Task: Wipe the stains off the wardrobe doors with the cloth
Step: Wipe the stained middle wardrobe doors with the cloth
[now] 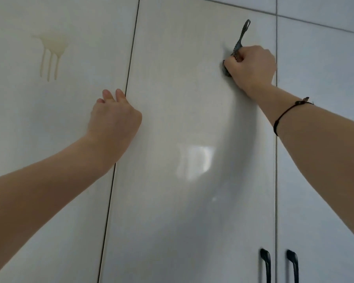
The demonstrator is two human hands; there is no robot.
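- Right hand is high on the middle door, near its upper right edge. The fingers are curled tight round a dark grey cloth, bunched into a wad and pushed against the panel. The fisted grip likely lets the hand bear down while rubbing.
- The cloth's loop sticks up above the fist, lying along the middle door. Most of the cloth is hidden inside the hand.
- No mark shows on the middle door around the wad. What sits beneath it cannot be told.
- Left hand is at the middle door's left edge, over the seam, holding nothing. Its fingers are loosely bent, with the tips on the panel. It reads as a brace, steadying the body against the other arm's push.
- Stain is on the left door, left of the middle door's upper part. It is a pale yellow-brown blotch with three thin runs trailing down, and looks dried.
- The stain is well apart from the cloth and looks untouched.
- The doors are glossy white with a faint grain. There is a window glare low on the middle door.
- A black handle sits at the middle door's lower right edge, with a second handle just past the seam.
- A thin dark cord circles the right wrist.
- Judgement: the job is part done at best. The drip stain is left, so the cloth has to cross the middle door leftward.
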